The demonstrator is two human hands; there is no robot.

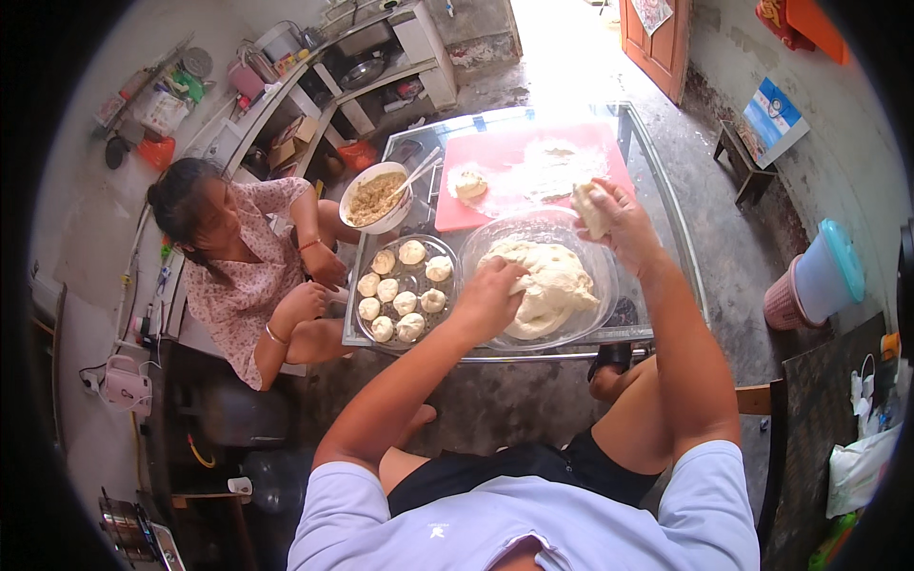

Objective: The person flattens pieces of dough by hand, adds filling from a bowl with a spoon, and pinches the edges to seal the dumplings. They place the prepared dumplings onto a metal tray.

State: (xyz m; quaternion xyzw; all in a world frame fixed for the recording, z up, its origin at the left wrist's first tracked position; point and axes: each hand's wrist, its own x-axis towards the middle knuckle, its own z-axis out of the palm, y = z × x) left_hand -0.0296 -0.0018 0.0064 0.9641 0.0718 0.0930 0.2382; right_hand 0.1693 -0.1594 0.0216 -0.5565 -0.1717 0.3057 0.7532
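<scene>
A large mass of pale dough [546,285] fills much of a clear plastic bowl [609,300] on the glass-topped table. My left hand [493,298] is at the dough's left side, its fingers pinching the edge. Above the bowl's right rim, my right hand [623,218] holds a torn-off piece of dough [591,208]. Beyond the bowl lies a pink cutting board [457,153] dusted with flour. One filled bun [470,185] sits on the board's left part. Several pleated buns [405,302] stand spaced apart on a round perforated tray [421,244] left of the bowl.
A white bowl of minced filling [375,198] with utensils in it stands at the table's left edge. Beside that edge sits another person [243,264], arms near the tray. A lidded bin [821,271] and a low stool [742,160] are at the right.
</scene>
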